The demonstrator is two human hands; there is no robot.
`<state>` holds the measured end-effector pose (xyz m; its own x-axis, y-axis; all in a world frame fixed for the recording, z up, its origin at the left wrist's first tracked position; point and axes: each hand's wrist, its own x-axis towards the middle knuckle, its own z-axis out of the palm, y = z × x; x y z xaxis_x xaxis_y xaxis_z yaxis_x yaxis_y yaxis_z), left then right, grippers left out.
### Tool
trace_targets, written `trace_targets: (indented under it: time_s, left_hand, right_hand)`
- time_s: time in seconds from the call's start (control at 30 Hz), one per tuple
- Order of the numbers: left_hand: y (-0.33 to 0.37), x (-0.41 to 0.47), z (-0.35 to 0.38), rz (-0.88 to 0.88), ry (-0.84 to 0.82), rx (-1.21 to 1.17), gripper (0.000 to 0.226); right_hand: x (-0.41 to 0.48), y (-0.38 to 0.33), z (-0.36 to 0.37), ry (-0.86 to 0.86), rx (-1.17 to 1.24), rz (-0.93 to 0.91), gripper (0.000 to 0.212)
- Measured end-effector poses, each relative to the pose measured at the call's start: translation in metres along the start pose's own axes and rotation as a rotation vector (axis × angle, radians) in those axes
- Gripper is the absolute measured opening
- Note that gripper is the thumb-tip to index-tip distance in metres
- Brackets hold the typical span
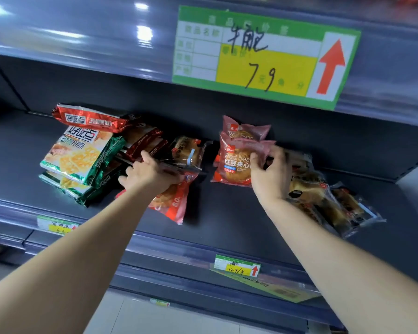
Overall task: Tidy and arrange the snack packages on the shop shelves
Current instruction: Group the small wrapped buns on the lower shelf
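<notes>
1. The grey shelf (227, 213) holds every pack. At its left end lies a stack of green cracker packs (80, 160), with a red cracker pack (89, 118) on top.
2. Just right of the stack lean dark red packs (143, 141).
3. The left hand (150, 173) lies over a clear bread packet (187, 151) and a flat red bun pack (174, 203). Its fingers are curled, but I cannot tell whether they grip anything.
4. In the middle the front bean bun pack (234, 165) stands upright, with a rear bean bun pack (245, 130) just behind it.
5. The right hand (270, 174) pinches the front bean bun pack's right edge between thumb and fingers.
6. To the right lie clear-wrapped bread packs (323, 196), overlapping.
7. A large green price tag (263, 56) hangs from the shelf edge above.
</notes>
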<state>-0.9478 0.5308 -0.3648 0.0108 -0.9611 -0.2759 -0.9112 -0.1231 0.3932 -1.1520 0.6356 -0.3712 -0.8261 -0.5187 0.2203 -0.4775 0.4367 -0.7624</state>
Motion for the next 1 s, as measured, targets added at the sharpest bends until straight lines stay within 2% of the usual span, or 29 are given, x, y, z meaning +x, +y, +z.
trace_targets:
  time_s: [0.07, 0.17, 0.2, 0.27, 0.3, 0.33, 0.53, 0.6, 0.67, 0.77, 0.83, 0.93, 1.0]
  left_hand:
    - [-0.009, 0.010, 0.007, 0.017, -0.093, -0.219, 0.116]
    - [-0.029, 0.035, 0.041, -0.101, -0.221, -0.674, 0.113]
    - [-0.027, 0.026, 0.040, -0.125, -0.266, -0.746, 0.097]
    - [-0.017, -0.005, 0.025, -0.131, -0.308, -0.773, 0.042]
    - [-0.014, -0.013, 0.022, -0.136, -0.297, -0.772, 0.023]
    - [-0.012, -0.019, 0.021, -0.135, -0.292, -0.788, 0.014]
    - [-0.005, -0.032, 0.027, -0.048, -0.310, -1.011, 0.025]
    - [0.001, -0.035, 0.026, 0.043, -0.252, -1.039, 0.027]
    - [0.010, -0.038, 0.025, 0.196, -0.169, -0.979, 0.029]
    - [0.028, -0.047, 0.018, 0.401, -0.079, -0.857, 0.023]
    - [0.042, -0.055, 0.012, 0.518, -0.015, -0.774, 0.017]
    - [0.058, -0.064, 0.007, 0.685, 0.128, -0.653, 0.013]
    - [0.063, -0.067, 0.007, 0.755, 0.123, -0.641, 0.014]
  right_hand:
    - [-0.011, -0.002, 0.002, -0.078, 0.014, -0.066, 0.023]
    - [-0.027, -0.005, 0.004, -0.353, 0.109, -0.057, 0.009]
    - [-0.031, -0.006, 0.004, -0.458, 0.109, -0.039, 0.010]
    - [-0.038, -0.006, 0.005, -0.625, 0.090, 0.000, 0.015]
    - [-0.040, -0.005, 0.004, -0.672, 0.087, 0.030, 0.019]
    - [-0.042, -0.005, 0.003, -0.692, 0.088, 0.060, 0.024]
    - [-0.041, 0.000, -0.011, -0.651, 0.255, 0.201, 0.054]
    - [-0.039, 0.001, -0.019, -0.642, 0.307, 0.147, 0.068]
    - [-0.037, 0.002, -0.026, -0.607, 0.236, 0.026, 0.079]
    - [-0.034, -0.004, -0.034, -0.510, 0.020, -0.236, 0.064]
    - [-0.036, -0.015, -0.038, -0.465, -0.110, -0.337, 0.060]
    - [-0.035, -0.024, -0.043, -0.433, -0.191, -0.355, 0.052]
    - [-0.033, -0.022, -0.044, -0.471, -0.144, -0.290, 0.045]
